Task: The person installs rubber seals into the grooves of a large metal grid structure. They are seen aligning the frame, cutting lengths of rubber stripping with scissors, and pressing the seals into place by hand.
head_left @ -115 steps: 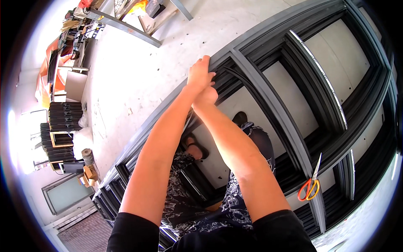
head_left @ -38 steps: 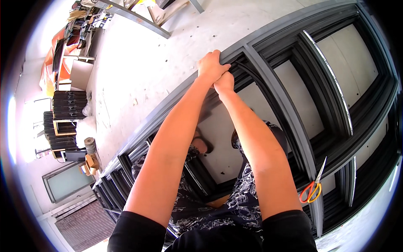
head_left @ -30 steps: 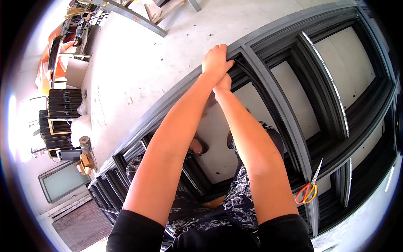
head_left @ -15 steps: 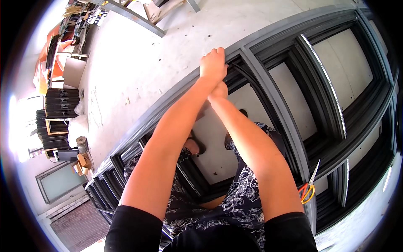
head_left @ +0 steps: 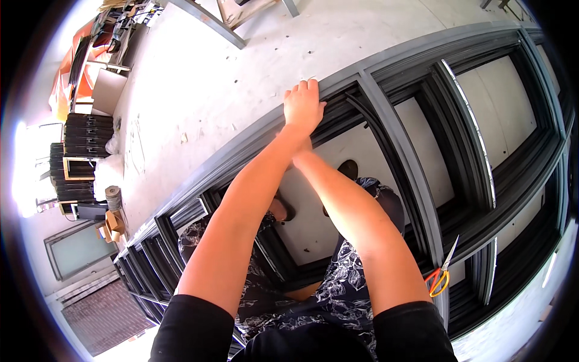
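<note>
A stack of grey and black window frames (head_left: 401, 136) lies in front of me. My left hand (head_left: 303, 107) is on the far grey rail of the top frame, its fingers bent over the edge. My right hand (head_left: 297, 151) lies crossed below my left wrist, next to the same rail. It is blurred and mostly covered by the left forearm, so its fingers and anything in them are hidden. A pair of scissors (head_left: 445, 269) with orange and yellow handles rests on the frame beside my right elbow. A loose black strip (head_left: 366, 114) curves along the inner side of the crossbar.
Stacked dark frames (head_left: 87, 142) stand at the left, near a roll of cord (head_left: 113, 196) and a cardboard box (head_left: 112, 228). A grey metal leg (head_left: 211, 24) stands at the far side. My legs are inside the frame opening, feet on the pale floor (head_left: 241, 78).
My left hand has slid slightly nearer along the rail. My right hand has drawn back toward the left and beneath the left forearm. The view has shifted a little.
</note>
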`<state>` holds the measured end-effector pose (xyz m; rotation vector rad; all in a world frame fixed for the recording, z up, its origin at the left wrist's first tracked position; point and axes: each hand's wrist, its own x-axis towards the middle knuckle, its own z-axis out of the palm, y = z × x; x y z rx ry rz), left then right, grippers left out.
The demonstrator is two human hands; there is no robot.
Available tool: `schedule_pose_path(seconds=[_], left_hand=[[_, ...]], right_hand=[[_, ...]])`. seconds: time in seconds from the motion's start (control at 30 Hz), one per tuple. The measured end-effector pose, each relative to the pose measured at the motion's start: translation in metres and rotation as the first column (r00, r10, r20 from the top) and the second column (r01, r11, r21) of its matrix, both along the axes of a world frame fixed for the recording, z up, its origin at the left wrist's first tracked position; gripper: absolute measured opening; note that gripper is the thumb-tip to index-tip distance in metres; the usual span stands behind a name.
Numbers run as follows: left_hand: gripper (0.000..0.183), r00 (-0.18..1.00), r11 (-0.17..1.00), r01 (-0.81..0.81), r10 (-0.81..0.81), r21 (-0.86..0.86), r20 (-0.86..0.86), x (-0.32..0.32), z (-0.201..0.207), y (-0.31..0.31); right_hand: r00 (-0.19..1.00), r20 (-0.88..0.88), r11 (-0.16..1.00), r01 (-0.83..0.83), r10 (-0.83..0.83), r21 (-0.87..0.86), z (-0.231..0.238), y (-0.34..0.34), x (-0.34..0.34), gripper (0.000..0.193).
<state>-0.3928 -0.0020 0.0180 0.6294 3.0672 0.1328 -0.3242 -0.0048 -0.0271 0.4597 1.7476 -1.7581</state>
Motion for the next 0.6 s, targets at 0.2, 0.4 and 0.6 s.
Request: schedule_pose_path(seconds=[0.2, 0.4, 0.6], left_hand=[[0.052, 0.999, 0.999, 0.043, -0.043, -0.004, 0.002, -0.001, 0.003, 0.015], [0.048, 0.999, 0.997, 0.004, 0.000, 0.081, -0.055, 0.012, -0.007, -0.030], [0.054, 1.000, 0.997, -0.006, 0.007, 0.082, -0.017, 0.013, -0.001, -0.038]], right_hand=[[0.906, -0.423, 0.981, 0.096, -0.015, 0.171, -0.088, -0.015, 0.000, 0.030], [0.955, 0.250, 0.840, 0.267, -0.163, -0.473, -0.044, -0.041, 0.008, 0.032], [0.784, 0.220, 0.813, -0.546, 0.581, -0.202, -0.061, -0.067, 0.009, 0.037]])
